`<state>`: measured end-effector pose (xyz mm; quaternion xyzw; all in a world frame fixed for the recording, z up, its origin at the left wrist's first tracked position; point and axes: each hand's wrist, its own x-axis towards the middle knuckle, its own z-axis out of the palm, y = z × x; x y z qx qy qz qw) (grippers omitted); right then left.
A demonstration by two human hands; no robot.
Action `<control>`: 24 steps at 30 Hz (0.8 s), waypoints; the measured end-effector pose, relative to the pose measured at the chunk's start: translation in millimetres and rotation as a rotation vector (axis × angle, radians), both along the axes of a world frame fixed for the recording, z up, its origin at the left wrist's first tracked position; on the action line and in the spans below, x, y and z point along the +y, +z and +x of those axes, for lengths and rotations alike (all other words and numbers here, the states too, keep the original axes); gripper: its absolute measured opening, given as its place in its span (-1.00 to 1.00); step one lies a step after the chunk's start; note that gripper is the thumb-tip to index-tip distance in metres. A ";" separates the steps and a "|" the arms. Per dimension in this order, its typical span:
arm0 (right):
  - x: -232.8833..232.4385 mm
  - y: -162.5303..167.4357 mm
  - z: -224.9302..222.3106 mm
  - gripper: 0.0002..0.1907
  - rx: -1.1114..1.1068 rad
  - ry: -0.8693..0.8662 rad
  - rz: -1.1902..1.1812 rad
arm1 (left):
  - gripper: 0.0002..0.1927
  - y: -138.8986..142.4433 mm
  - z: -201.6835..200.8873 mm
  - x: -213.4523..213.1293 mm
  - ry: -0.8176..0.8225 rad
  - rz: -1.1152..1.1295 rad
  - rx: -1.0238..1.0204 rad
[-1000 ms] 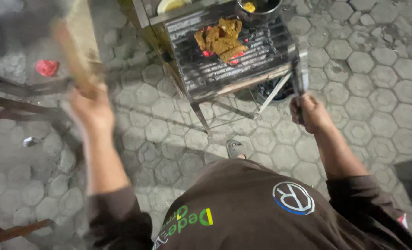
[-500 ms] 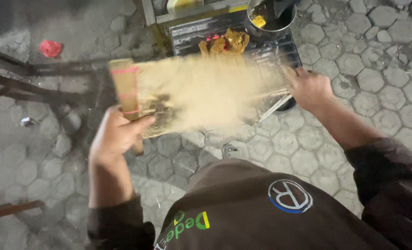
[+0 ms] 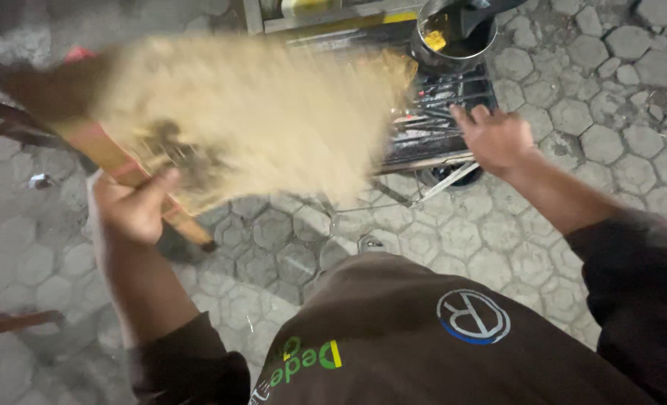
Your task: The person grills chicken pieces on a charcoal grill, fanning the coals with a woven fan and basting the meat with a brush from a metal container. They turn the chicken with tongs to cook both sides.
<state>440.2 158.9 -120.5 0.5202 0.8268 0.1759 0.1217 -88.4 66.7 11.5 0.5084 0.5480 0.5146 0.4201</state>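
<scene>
My left hand (image 3: 132,206) grips the wooden handle of a woven straw fan (image 3: 251,120), which is blurred by motion and covers most of the small charcoal grill (image 3: 442,124). My right hand (image 3: 495,136) hovers at the grill's right front corner with fingers spread and nothing in it. The food on the grate is hidden behind the fan. A dark metal pot (image 3: 457,34) with something yellow inside stands at the grill's far right end.
The ground is grey hexagonal paving (image 3: 618,112). Dark wooden furniture legs (image 3: 3,120) stand at the left and a wooden bar (image 3: 11,322) lies at the lower left. A metal stand (image 3: 326,15) rises behind the grill.
The fan has swung from upright at the left down and across over the grill. My right hand has lifted off the grill's right edge and opened its fingers.
</scene>
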 end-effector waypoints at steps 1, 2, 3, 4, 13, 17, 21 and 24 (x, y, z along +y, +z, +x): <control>-4.8 4.2 1.1 -0.47 0.047 0.001 -0.004 | -0.80 -4.6 -1.7 0.2 0.063 -0.130 0.066; -12.5 6.6 1.1 -0.50 0.094 0.001 -0.005 | -0.83 -12.7 -3.6 -1.4 0.123 -0.259 0.132; -15.3 10.8 1.5 -0.53 0.140 0.003 -0.001 | -0.85 -19.4 -4.4 1.0 0.184 -0.382 0.196; -19.0 12.7 1.1 -0.50 0.110 -0.026 -0.015 | -0.84 -27.2 -6.6 2.6 0.035 -0.268 0.157; 3.2 -18.8 -27.2 -0.47 0.117 0.008 0.098 | -0.93 -23.9 0.9 28.2 0.084 -0.296 0.359; 13.6 -25.2 -12.9 -0.63 0.172 -0.231 -0.153 | -0.88 -10.9 -2.0 21.3 0.018 -0.336 0.270; 14.5 -32.1 21.1 -0.51 0.473 -0.049 0.026 | -0.93 -14.3 -32.2 15.8 0.145 -0.067 -0.004; 10.9 -60.2 32.0 -0.58 1.084 -0.656 -0.586 | -0.76 -28.8 -47.2 10.9 0.225 -0.145 0.045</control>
